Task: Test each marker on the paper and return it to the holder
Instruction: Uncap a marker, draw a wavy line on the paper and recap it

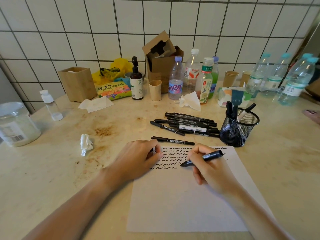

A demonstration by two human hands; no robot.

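We are pinching a black marker in our right hand, tip touching the paper; our left hand, fingers curled, is pressing the paper's top corner.

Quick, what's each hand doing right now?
Left hand: fingers curled on the paper, apparently pinching a small black cap.
Right hand: holding a marker.

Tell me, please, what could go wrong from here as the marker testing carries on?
The right hand rests on the paper beside fresh squiggles, so ink may smear. The left hand holds only the top corner; the sheet could shift. The mesh holder stands close behind the right hand and could be knocked when the marker goes back.
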